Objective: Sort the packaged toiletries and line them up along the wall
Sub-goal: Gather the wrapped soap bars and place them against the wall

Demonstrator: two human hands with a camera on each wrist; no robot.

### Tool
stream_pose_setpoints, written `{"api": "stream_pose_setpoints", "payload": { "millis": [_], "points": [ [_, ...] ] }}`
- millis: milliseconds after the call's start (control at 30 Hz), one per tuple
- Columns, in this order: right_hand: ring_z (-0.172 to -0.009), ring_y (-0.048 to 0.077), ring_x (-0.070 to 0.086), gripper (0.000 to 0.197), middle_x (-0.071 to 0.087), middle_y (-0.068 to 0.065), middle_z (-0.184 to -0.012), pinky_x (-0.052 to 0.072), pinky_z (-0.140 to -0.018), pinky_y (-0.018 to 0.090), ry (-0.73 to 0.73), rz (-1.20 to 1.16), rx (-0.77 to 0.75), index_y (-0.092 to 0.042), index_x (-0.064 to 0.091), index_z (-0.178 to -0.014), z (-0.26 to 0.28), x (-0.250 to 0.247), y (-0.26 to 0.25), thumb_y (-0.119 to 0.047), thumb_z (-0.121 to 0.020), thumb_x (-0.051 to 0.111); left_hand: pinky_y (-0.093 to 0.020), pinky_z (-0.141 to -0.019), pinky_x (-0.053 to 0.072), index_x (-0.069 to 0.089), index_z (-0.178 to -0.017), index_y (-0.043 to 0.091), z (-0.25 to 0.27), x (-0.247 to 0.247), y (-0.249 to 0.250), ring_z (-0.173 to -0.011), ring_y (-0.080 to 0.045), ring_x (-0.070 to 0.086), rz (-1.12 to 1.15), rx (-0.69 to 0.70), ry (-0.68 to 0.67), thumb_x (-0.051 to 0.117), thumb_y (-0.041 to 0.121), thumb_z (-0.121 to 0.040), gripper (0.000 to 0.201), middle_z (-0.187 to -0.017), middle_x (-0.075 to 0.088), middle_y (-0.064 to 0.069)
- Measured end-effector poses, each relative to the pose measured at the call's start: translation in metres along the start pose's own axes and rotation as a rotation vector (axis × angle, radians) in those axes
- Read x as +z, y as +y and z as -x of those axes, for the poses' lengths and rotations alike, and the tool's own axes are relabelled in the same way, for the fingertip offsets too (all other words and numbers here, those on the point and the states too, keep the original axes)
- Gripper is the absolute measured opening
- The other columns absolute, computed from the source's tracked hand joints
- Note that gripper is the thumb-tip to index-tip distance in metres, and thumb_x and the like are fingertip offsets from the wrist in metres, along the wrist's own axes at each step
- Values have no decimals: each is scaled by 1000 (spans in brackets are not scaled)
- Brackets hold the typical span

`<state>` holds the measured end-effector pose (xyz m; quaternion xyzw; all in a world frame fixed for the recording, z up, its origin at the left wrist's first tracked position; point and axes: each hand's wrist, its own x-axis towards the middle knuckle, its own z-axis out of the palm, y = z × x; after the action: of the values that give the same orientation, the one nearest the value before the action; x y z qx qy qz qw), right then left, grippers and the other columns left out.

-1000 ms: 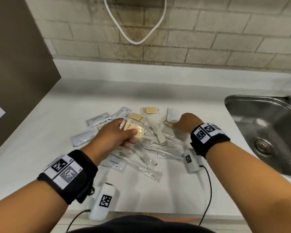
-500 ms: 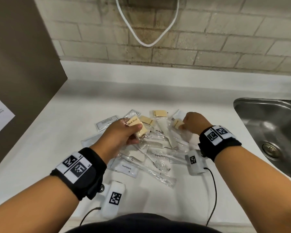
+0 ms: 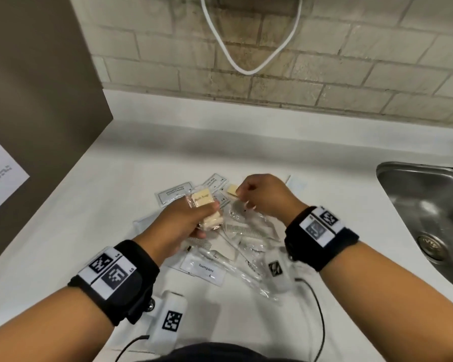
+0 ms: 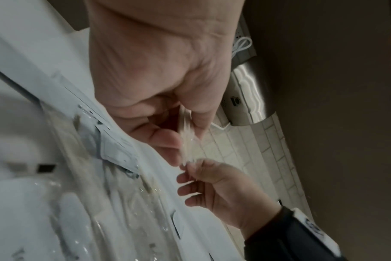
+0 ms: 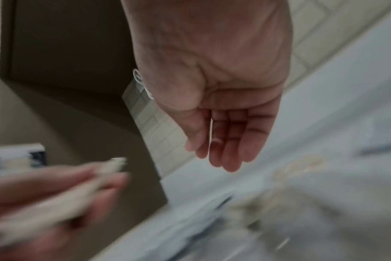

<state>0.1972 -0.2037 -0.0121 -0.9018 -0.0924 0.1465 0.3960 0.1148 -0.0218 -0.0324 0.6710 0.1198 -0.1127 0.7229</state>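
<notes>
Legibly, one white flat sachet (image 3: pixel 203 269) on the white countertop (image 3: pixel 131 176) reads "Toothpaste", and another white sachet (image 3: pixel 175 193) farther back reads "Shampoo with Conditioner". The left hand (image 3: pixel 179 226) curls its fingers round a stack of cream soap bars in clear wrappers (image 3: pixel 205 209), raised above the pile; the script on the top bar is too blurred to read. The right hand (image 3: pixel 263 198), just right of that stack, pinches one small cream wrapped soap bar (image 3: pixel 232 190) between thumb and forefinger, its other fingers loosely bent. Clear-wrapped combs and toothbrushes (image 3: pixel 239 231) lie jumbled beneath both hands, partly hidden by them. A printed sheet (image 3: pixel 0 176) at left is cut off and unreadable. Both wrist views are motion-blurred.
</notes>
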Motion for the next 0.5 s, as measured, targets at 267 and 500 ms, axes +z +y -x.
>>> {"api": "stream_pose_setpoints", "payload": {
  "millis": [267,500],
  "points": [
    [-116,27,57,36,60,5,-128,47,-99,38,-137,879,33,-14,58,-126,-82,-40,41,-25,-92,54,-23,-49,53,64,-107,13,3,-25,1,-74,-19,72,107,-49,24,58,18,-93,16,-88,75,-4],
    [-95,27,64,34,66,8,-106,55,-83,35,-149,847,147,-13,63,-103,-90,-28,45,-19,-71,72,-25,-52,57,62,-102,12,-3,-34,4,-67,-17,72,173,-30,-4,57,14,-94,10,-84,69,-7]
  ]
}}
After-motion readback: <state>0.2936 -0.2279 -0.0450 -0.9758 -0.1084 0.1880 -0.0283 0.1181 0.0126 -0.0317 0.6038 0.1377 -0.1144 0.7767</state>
